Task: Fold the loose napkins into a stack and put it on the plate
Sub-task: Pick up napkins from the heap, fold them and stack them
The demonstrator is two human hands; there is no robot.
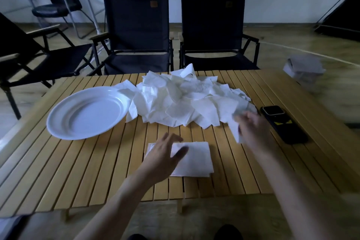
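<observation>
Pin the folded napkin (194,160) flat under your left hand (165,154), fingers spread, while your right hand (252,128), pinching one loose napkin (236,132), draws it squarely on top.

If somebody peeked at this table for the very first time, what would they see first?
The big messy napkin pile in the middle of the wooden table jumps out first, with the empty white plate just left of it. Nearer the person, the left hand spreads over the folded napkins, while the blurred right hand grips a loose napkin beside a dark phone.
</observation>
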